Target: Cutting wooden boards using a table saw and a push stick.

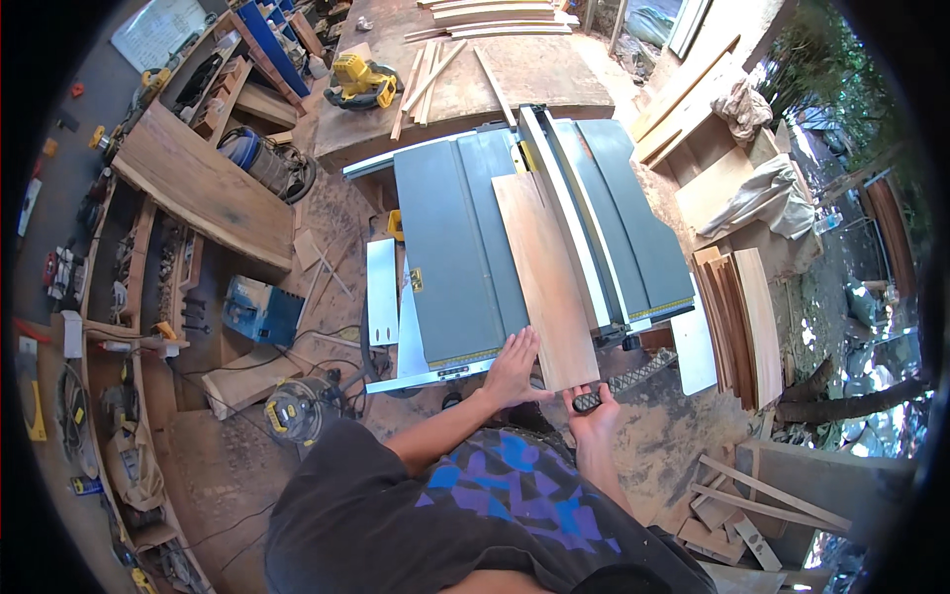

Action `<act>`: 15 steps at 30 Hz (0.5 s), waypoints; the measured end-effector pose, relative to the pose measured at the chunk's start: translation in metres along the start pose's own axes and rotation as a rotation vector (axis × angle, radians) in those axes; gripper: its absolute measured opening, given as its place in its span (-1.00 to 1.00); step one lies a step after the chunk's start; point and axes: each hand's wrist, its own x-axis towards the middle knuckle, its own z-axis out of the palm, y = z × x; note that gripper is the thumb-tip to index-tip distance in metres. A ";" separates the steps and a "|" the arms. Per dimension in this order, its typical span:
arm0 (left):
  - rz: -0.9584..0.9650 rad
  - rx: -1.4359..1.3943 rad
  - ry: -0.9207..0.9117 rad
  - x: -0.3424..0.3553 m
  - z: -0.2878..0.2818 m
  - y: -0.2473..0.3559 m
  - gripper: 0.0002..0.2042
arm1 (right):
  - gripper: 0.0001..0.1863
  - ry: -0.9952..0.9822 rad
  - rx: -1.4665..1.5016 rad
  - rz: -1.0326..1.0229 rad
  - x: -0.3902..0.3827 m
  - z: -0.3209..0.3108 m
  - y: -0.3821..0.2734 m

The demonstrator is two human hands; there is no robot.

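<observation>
A long, flat wooden board lies on the blue-grey top of a table saw, alongside the pale rip fence. Its far end is at the yellow-marked blade area; the blade itself I cannot make out. My left hand rests with fingers stretched on the saw's front edge, touching the board's left side. At the board's near end, my right hand has its fingers curled at the right corner. A dark, cross-patterned hose-like thing shows beside that hand, partly hidden.
A worktable behind the saw bears a yellow cordless tool and wood strips. Boards stand at the right. Offcuts lie lower right. On the left are a large slab, a blue machine and a yellow-black power tool.
</observation>
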 end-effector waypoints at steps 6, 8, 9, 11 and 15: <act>0.025 -0.018 0.053 0.021 -0.008 -0.025 0.31 | -0.78 -0.053 -0.204 -0.267 -0.025 -0.003 -0.007; 0.017 0.035 0.063 0.028 -0.010 -0.033 0.33 | -0.86 -0.158 -0.318 -0.432 -0.054 -0.012 -0.012; 0.016 0.036 0.063 0.029 -0.012 -0.035 0.33 | -0.86 -0.159 -0.318 -0.430 -0.076 -0.012 -0.018; 0.016 0.082 0.071 0.040 -0.019 -0.039 0.34 | -0.85 -0.042 -0.850 -0.428 -0.112 -0.016 -0.037; -0.017 0.076 0.025 0.055 -0.029 -0.049 0.33 | -0.66 -0.158 -1.545 -0.769 -0.132 -0.057 -0.060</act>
